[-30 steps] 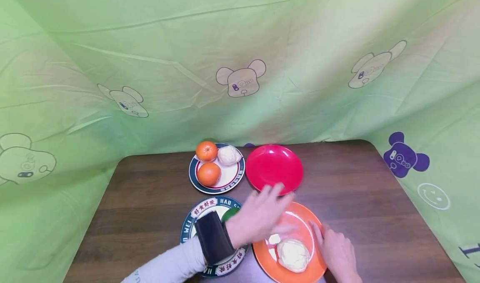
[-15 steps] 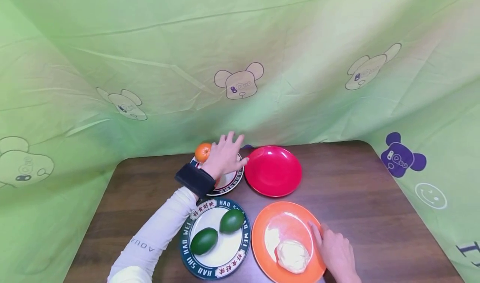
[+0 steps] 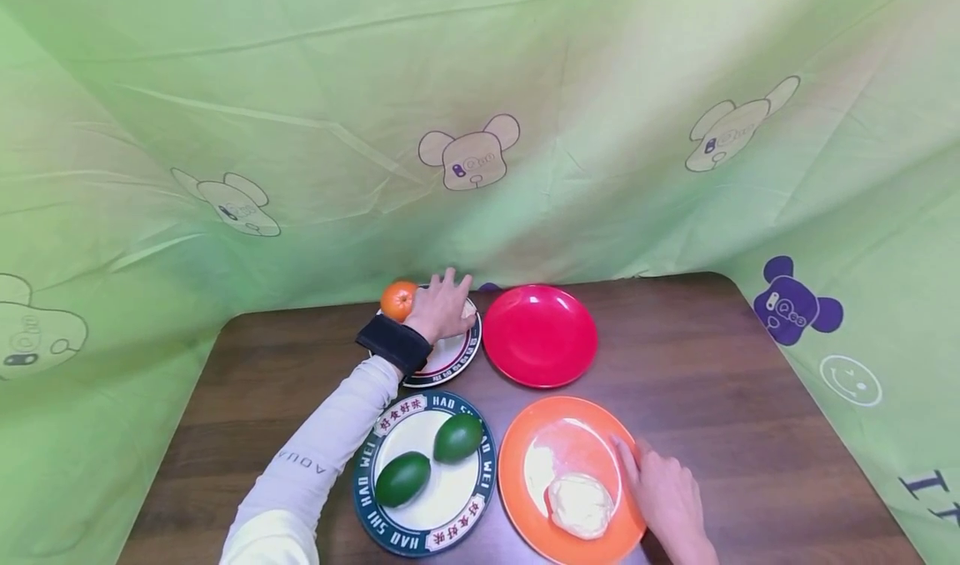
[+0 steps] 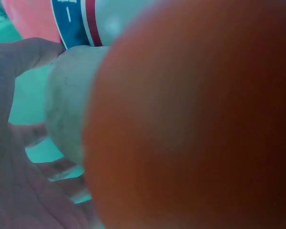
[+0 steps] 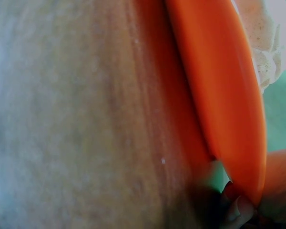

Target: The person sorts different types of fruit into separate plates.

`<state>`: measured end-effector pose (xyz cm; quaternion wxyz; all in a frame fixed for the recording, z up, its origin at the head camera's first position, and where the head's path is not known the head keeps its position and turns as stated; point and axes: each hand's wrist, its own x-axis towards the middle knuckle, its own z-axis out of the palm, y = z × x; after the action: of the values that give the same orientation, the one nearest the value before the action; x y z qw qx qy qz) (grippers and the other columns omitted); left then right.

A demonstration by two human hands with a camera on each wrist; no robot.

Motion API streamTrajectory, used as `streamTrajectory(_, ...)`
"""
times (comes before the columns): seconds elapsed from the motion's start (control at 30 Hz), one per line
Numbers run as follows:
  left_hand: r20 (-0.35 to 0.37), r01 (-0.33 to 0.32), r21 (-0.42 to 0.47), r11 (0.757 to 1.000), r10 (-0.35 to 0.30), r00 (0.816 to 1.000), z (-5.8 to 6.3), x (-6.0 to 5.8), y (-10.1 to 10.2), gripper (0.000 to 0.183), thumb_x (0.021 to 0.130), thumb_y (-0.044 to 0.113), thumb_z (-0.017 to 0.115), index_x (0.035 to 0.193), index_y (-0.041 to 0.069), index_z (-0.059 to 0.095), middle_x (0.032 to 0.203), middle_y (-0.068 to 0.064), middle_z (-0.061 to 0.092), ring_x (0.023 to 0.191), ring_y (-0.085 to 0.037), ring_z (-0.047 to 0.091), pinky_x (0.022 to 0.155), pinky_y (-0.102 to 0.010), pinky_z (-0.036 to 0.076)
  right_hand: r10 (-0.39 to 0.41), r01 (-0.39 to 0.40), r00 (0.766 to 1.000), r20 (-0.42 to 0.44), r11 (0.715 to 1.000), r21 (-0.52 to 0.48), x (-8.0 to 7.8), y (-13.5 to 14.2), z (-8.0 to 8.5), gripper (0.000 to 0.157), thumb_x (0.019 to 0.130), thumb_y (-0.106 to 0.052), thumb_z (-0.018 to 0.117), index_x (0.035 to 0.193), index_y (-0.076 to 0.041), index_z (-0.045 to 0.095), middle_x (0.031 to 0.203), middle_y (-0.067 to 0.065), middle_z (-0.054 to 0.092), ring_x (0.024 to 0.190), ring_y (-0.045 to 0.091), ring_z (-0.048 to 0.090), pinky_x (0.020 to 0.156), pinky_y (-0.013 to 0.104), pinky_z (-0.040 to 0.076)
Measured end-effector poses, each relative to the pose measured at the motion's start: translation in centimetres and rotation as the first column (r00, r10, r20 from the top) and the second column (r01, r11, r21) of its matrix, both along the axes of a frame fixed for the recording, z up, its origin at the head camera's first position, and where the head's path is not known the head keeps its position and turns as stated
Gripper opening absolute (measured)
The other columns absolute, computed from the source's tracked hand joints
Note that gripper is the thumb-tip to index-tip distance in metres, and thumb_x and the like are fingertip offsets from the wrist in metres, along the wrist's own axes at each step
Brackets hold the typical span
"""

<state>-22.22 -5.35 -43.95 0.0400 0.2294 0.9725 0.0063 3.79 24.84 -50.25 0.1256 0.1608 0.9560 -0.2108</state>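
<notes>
At the back left, my left hand (image 3: 442, 307) is spread over the small blue-rimmed plate (image 3: 470, 350). In the left wrist view, its thumb touches a pale bulb (image 4: 71, 95), like garlic, and the spread fingers lie around its far side. One orange (image 3: 398, 300) sits beside that hand; a large blurred orange surface (image 4: 190, 124) fills the near side of the left wrist view. My right hand (image 3: 663, 498) holds the rim of the orange plate (image 3: 525, 440), thumb over the edge and fingertips beneath. A white, creased garlic-like bulb (image 3: 580, 506) lies on this plate.
A red plate (image 3: 540, 336) stands at the back, right of the small plate. Front left, a green-blue lettered plate (image 3: 365, 490) bears two dark green oval fruits (image 3: 402, 478). A green cloth (image 3: 570, 223) hangs behind the wooden table (image 3: 712, 382).
My left hand has moved from above the orange plate to the small back plate, then lowered onto the pale bulb. The right hand stays at the orange plate's rim.
</notes>
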Motion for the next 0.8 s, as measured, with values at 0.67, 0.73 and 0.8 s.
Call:
streamTrajectory(0.67, 0.027, -0.014, 0.045, 0.999, 0.013, 1.0, -2.0, 0.0, -0.1, 0.056, 0.091, 0.032, 0.072, 0.138, 0.011, 0.052, 0.126, -0.023, 0.053, 0.105, -0.043, 0.06, 0.074, -0.055, 0.058, -0.019, 0.02, 0.999, 0.042, 1.0, -0.019, -0.1, 0.0, 0.6, 0.067, 0.105, -0.054, 0.047, 0.125, 0.008, 0.06, 0.064, 0.002, 0.052, 0.055, 0.016, 0.054, 0.054, 0.03, 0.047)
streamTrajectory(0.73, 0.012, 0.002, 0.049, 0.999, -0.002, 1.0, -1.9, 0.3, 0.0, 0.054, 0.091, 0.033, 0.071, 0.137, 0.011, 0.052, 0.124, -0.022, 0.053, 0.103, -0.042, 0.06, 0.073, -0.054, 0.059, -0.033, 0.036, 0.998, 0.056, 0.998, -0.049, 0.0, -0.1, 0.7, 0.066, 0.105, -0.054, 0.048, 0.126, 0.009, 0.059, 0.065, 0.002, 0.053, 0.054, 0.016, 0.053, 0.054, 0.029, 0.048)
streamTrajectory(0.8, -0.011, 0.014, 0.065, 0.998, -0.014, 1.0, -1.5, 0.6, 0.2, 0.053, 0.092, 0.033, 0.071, 0.137, 0.012, 0.052, 0.122, -0.021, 0.054, 0.102, -0.042, 0.061, 0.071, -0.054, 0.059, -0.042, 0.046, 0.997, 0.064, 0.997, -0.069, 0.1, -0.1, 0.7, 0.066, 0.104, -0.053, 0.049, 0.127, 0.009, 0.059, 0.065, 0.003, 0.053, 0.053, 0.016, 0.053, 0.054, 0.029, 0.048)
